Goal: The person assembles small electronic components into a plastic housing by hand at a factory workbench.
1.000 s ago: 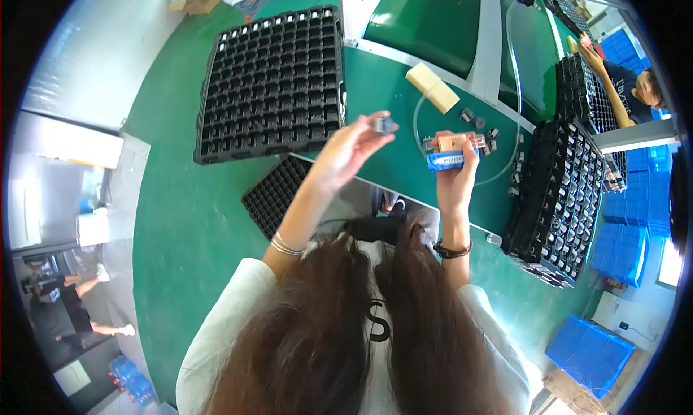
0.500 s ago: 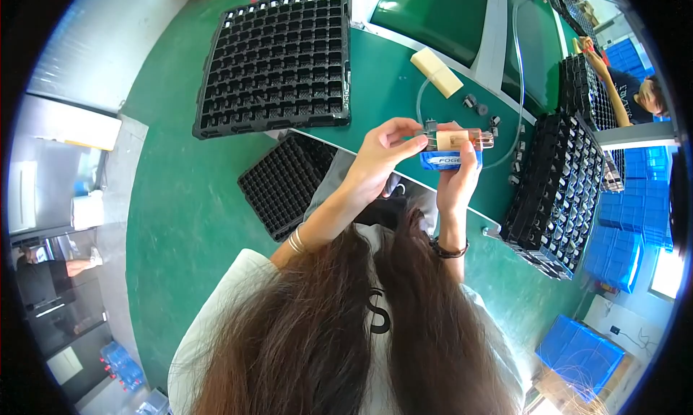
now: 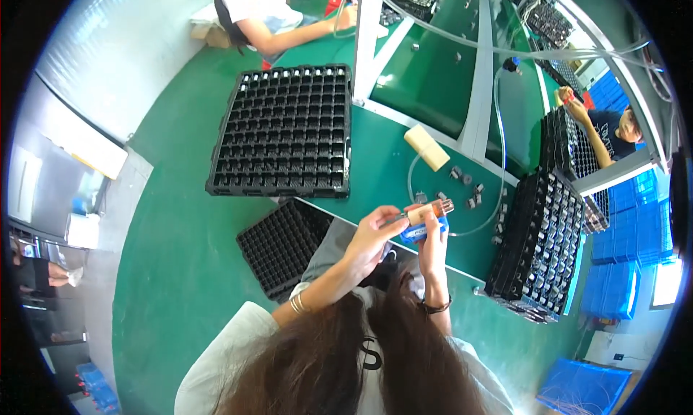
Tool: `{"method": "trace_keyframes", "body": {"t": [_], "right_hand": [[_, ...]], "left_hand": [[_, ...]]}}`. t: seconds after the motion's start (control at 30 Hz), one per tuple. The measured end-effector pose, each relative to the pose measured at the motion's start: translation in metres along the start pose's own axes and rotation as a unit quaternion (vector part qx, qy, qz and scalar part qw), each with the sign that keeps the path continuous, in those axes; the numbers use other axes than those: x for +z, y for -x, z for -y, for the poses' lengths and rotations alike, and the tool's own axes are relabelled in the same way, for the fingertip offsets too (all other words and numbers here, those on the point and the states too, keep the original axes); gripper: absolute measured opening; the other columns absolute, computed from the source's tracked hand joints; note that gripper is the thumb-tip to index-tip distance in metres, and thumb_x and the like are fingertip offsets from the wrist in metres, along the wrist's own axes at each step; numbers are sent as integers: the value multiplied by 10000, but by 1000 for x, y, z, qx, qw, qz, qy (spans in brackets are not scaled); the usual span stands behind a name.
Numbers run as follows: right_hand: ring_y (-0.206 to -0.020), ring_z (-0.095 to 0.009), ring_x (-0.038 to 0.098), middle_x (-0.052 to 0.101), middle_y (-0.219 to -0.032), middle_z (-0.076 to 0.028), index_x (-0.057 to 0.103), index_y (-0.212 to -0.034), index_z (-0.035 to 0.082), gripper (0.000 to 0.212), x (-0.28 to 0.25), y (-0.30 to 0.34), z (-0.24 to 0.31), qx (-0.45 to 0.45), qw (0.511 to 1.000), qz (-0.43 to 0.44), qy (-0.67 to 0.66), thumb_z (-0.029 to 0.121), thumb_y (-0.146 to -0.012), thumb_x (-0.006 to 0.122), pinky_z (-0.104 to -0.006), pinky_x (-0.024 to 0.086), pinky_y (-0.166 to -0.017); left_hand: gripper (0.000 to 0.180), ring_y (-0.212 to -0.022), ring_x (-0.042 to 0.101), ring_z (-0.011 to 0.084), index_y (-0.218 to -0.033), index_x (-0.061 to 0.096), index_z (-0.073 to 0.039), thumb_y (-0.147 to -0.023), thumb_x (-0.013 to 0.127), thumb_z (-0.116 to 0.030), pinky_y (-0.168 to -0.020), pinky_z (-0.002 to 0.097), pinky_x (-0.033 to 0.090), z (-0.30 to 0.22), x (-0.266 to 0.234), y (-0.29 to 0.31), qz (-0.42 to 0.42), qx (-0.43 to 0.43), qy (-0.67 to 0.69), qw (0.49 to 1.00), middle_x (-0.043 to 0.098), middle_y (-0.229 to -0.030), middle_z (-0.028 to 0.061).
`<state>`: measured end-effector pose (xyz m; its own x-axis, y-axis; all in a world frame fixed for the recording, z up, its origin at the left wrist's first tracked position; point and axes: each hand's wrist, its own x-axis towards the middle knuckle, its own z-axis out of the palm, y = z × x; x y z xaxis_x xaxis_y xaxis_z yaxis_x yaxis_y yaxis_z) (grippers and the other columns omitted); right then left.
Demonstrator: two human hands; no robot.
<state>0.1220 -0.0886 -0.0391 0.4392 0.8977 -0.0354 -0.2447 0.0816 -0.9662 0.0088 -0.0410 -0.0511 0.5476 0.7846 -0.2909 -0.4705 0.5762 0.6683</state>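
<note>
My right hand (image 3: 432, 250) is closed round a small hand-held device with a blue lower body (image 3: 414, 234) and a beige-and-orange cylinder (image 3: 421, 213) on top. Metal prongs stick out of the cylinder's right end. The fingers of my left hand (image 3: 372, 234) pinch at the device's left end; any small part between them is hidden. Both hands are over the near edge of the green table (image 3: 375, 148). Just beyond them lie a clear hose (image 3: 476, 233) and several small grey metal parts (image 3: 466, 179).
A black compartment tray (image 3: 285, 133) stands left, with small parts in its far row; another tray (image 3: 281, 245) lies lower. Filled black trays (image 3: 538, 249) are stacked right. A cream block (image 3: 427, 148) lies near a metal frame (image 3: 468, 146). Co-workers sit far left and right.
The whole view has tilted up, so the table and trays appear lower and a far co-worker shows. My hands keep hold of the device, its pronged end now angled slightly upward.
</note>
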Motion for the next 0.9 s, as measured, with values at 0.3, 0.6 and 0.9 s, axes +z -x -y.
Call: {"method": "trace_keyframes", "body": {"t": [0.3, 0.6, 0.9], "right_hand": [[-775, -89, 494, 544, -876, -15, 512, -989, 5, 241, -14, -54, -7, -155, 979, 0, 130, 173, -832, 587, -217, 425, -677], [-691, -348, 589, 599, -754, -191, 552, -925, 11, 351, -63, -184, -22, -215, 864, -121, 438, 283, -739, 674, -381, 453, -616], [-766, -305, 565, 587, -848, -163, 515, -1033, 27, 512, -55, -188, -26, -236, 861, -99, 439, 256, -643, 753, -378, 447, -665]], "left_hand": [[515, -1031, 494, 160, -1208, 390, 5, -775, 652, -88, -883, 261, 394, -18, -12, -20, -11, 52, -47, 997, 490, -1159, 152], [303, -903, 532, 97, -1131, 488, -48, -864, 552, -177, -790, 219, 412, -19, -39, -10, -54, -12, -2, 998, 549, -1028, 44], [260, -890, 531, 97, -1109, 502, -74, -876, 533, -186, -786, 220, 425, -16, -56, -4, -64, -27, 14, 997, 552, -1002, 21]]}}
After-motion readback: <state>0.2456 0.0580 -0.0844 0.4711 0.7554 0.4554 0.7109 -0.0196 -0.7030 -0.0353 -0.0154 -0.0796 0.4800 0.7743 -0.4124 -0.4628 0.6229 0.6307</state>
